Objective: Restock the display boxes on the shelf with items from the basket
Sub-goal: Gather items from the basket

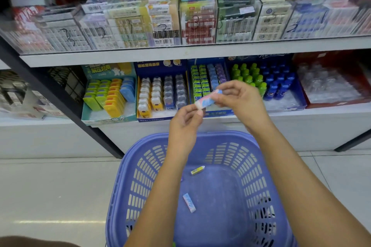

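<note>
Purple basket [124, 176] at 6 o'clock, closest to me, both forearms crossing over it. Two loose packets on its floor: blue-white packet [189, 202] near centre, yellow packet [197, 170] a little toward 12 of it. Up past the far rim is the pink-and-blue packet [208, 99], looks like a wrapped eraser, tilted, low end at 7, high end at 1. Left hand [184, 124] pinches the low end with thumb and forefinger, other fingers curled. Right hand [241, 98] pinches the high end with its fingertips. So the packet spans between the hands, left at its 7, right at its 2. Blue display box [216, 113] with green and blue rows sits on the lower shelf [301, 115] right behind the packet, toward 12. Step, my guess: orienting the packet before slotting it. To do it well: match colour to the row, face the label like its neighbours, release one hand, slide it in end-first without knocking standing rows. Which row has the gap, cannot tell, hands cover it.
</note>
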`<state>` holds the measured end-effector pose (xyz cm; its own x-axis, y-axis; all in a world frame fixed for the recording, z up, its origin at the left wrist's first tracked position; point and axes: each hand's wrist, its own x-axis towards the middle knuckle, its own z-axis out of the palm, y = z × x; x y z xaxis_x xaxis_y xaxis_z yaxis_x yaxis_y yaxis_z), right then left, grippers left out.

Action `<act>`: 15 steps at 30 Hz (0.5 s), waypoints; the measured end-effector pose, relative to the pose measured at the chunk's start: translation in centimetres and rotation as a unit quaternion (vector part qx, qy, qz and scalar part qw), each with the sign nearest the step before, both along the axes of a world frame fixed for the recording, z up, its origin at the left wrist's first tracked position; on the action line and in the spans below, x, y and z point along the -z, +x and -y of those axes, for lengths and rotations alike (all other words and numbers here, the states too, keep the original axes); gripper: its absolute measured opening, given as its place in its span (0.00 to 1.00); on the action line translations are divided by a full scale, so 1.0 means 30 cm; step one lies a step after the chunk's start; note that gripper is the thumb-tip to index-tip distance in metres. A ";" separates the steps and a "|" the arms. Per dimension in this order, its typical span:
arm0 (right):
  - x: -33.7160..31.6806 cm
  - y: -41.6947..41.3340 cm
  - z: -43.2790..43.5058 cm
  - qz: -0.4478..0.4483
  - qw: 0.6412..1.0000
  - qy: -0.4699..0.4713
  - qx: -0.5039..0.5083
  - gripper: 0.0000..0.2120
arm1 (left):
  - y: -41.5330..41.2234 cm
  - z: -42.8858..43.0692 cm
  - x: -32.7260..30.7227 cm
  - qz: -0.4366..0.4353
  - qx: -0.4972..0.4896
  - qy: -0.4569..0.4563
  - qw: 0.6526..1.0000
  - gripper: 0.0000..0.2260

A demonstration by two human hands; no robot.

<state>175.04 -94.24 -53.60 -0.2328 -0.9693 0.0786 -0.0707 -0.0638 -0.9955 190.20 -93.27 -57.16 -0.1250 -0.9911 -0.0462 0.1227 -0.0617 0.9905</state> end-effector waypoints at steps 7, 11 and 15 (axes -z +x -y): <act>0.019 -0.108 0.056 -0.313 0.946 -0.047 0.076 0.09 | -0.007 0.031 0.077 0.477 0.126 -0.210 0.844 0.27; 0.051 -0.104 0.078 -0.340 0.937 -0.058 0.054 0.08 | -0.008 0.022 0.098 0.491 0.125 -0.223 0.833 0.29; 0.050 -0.093 0.108 -0.379 0.921 -0.090 0.021 0.08 | -0.007 0.025 0.100 0.486 0.128 -0.224 0.835 0.29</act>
